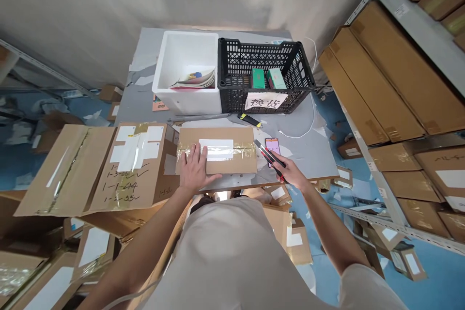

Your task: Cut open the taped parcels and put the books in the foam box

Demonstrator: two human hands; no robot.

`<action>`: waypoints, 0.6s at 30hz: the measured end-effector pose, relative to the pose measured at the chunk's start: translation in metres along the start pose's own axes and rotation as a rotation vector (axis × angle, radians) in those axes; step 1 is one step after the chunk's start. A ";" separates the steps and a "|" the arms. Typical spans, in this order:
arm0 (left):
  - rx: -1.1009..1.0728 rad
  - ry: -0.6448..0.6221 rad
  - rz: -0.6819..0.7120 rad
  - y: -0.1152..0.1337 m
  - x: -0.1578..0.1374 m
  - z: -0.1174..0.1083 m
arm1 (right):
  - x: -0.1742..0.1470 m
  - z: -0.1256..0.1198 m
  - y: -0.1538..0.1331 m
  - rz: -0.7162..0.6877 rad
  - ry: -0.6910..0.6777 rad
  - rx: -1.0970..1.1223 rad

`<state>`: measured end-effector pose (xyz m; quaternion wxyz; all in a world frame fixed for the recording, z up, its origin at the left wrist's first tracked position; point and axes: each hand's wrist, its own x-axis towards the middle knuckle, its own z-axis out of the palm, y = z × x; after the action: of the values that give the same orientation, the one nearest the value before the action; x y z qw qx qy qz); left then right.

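Observation:
A taped cardboard box (243, 161) with a white label (221, 150) lies flat on the grey table in front of me. My left hand (194, 167) rests on the left part of its top, fingers spread. In my right hand (288, 172) is a red and black utility knife (268, 156), its tip close to the box's right end. Partly under that hand lies a phone (272, 144) with a lit screen. Behind the box is a second cutter with a yellow and black handle (250, 120).
A white foam bin (192, 101) holding papers and a black crate (232, 99) with two small green boxes stand at the back of the table (305, 121). A large open carton (138, 184) is at left. Shelves with cartons (395, 68) rise at right.

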<state>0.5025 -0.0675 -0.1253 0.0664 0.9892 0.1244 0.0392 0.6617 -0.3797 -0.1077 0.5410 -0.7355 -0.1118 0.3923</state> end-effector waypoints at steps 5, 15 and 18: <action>0.005 -0.004 -0.027 0.001 -0.001 0.003 | 0.011 -0.017 -0.016 0.058 -0.107 -0.092; -0.001 -0.013 -0.041 0.001 -0.002 0.004 | 0.027 -0.037 -0.044 0.068 -0.314 -0.230; -0.007 -0.022 -0.059 0.003 0.002 0.003 | 0.014 -0.028 -0.031 0.146 -0.377 -0.183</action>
<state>0.5051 -0.0702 -0.1278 0.0725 0.9852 0.1527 0.0266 0.6990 -0.3793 -0.0840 0.4117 -0.7014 -0.1923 0.5492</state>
